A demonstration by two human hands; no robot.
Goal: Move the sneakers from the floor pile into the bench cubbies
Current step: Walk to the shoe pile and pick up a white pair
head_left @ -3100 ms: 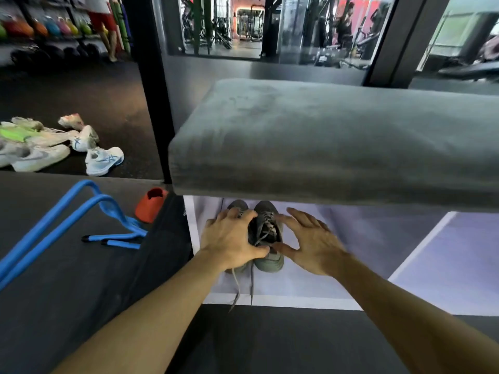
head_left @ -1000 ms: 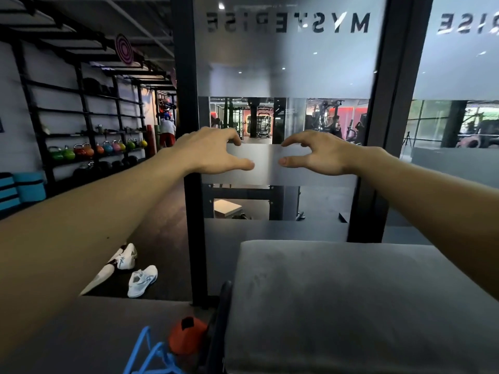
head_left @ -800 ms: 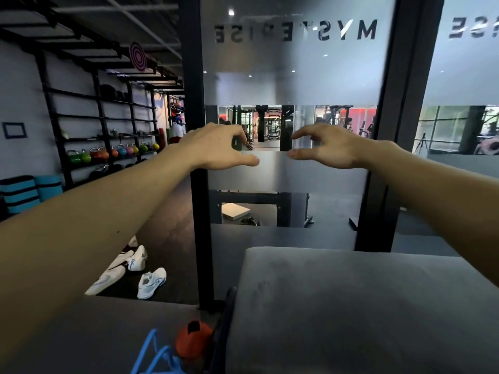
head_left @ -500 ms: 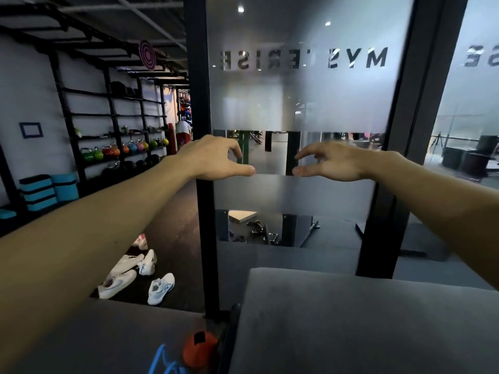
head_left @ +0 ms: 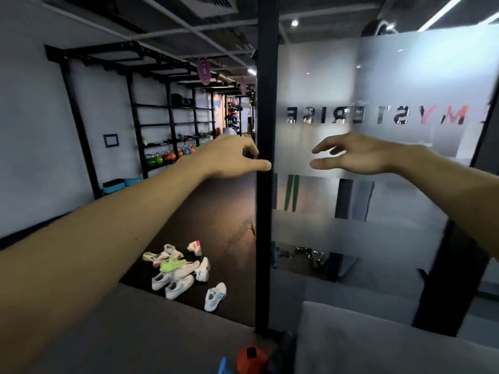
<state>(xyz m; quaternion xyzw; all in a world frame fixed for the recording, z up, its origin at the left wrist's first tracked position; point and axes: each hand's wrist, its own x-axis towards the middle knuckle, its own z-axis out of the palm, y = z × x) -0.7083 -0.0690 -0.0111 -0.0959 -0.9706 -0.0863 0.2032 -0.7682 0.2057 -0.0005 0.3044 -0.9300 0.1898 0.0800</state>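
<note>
While both arms are stretched out at chest height, neither hand carries a shoe: the left hand has loosely bent fingers around nothing, and the right hand is likewise relaxed and empty, thumb and fingers apart. The sneakers lie in a loose pile on the dark floor beyond the black post, well apart from both hands, with one white shoe lying a little off from the rest, nearer the post. Only the grey cushion of the bench shows at the lower right; its cubbies are out of view, so how many shoes are already stowed cannot be told. Judging by the pile, at least eight shoes are left to move, and the next step looks to be walking over for more.
</note>
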